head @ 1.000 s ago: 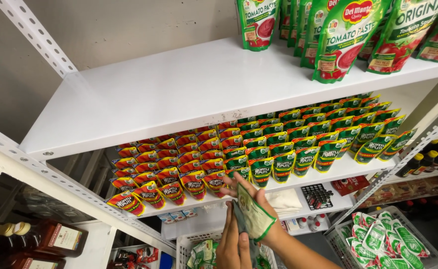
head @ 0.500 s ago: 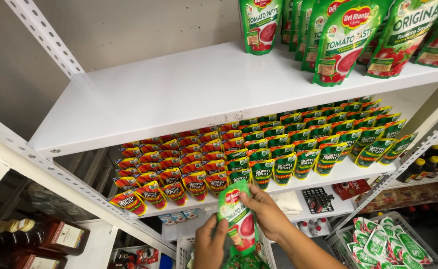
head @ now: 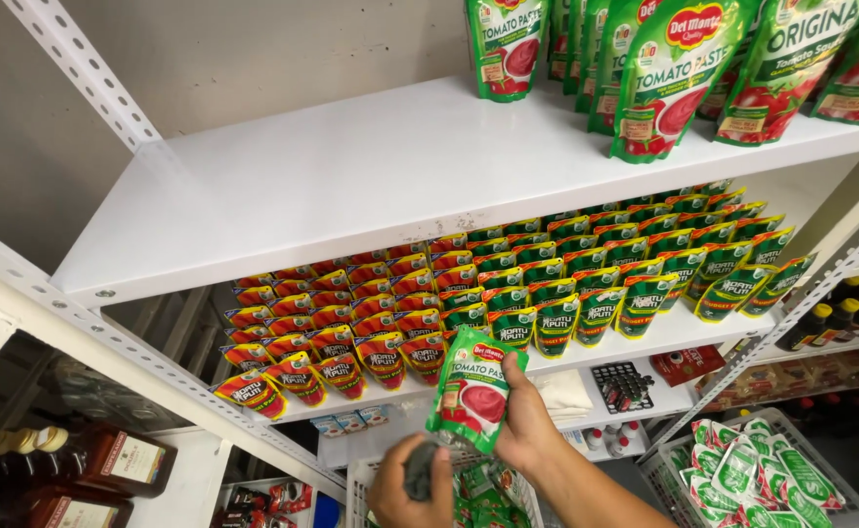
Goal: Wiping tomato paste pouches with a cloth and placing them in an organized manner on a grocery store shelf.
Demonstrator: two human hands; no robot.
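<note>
At six o'clock, below the white metal shelf (head: pixel 283 196), our right hand (head: pixel 525 422) grips a green flexible pouch with red tomato artwork (head: pixel 472 389); at seven o'clock, our left hand (head: pixel 412 494) clenches a dark grey cloth (head: pixel 422 469).

Bright even overhead light, soft shadows under the shelves, edges slightly bowed.

Upper shelf (head: pixel 283 186) lies bare leftward; green pouches (head: pixel 674 68) crowd its right.
</note>
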